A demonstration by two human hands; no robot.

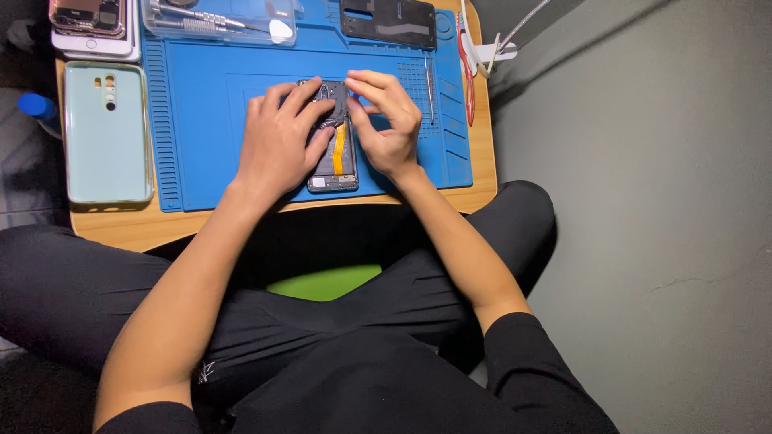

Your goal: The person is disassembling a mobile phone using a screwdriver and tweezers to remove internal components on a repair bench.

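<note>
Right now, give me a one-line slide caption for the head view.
Both hands, left hand and right hand, work on an opened phone with an orange flex cable on a blue repair mat.

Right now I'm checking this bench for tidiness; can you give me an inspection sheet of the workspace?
Surface: blue repair mat on a small wooden table.
Job's things: opened phone, orange flex strip showing.
Clutter: pale green back cover, stacked phones, clear tool box, black panel, tweezers.
Hands: left hand and right hand both resting on the phone.
Cables: white cable at the table's right edge.
Surroundings: grey floor.
</note>
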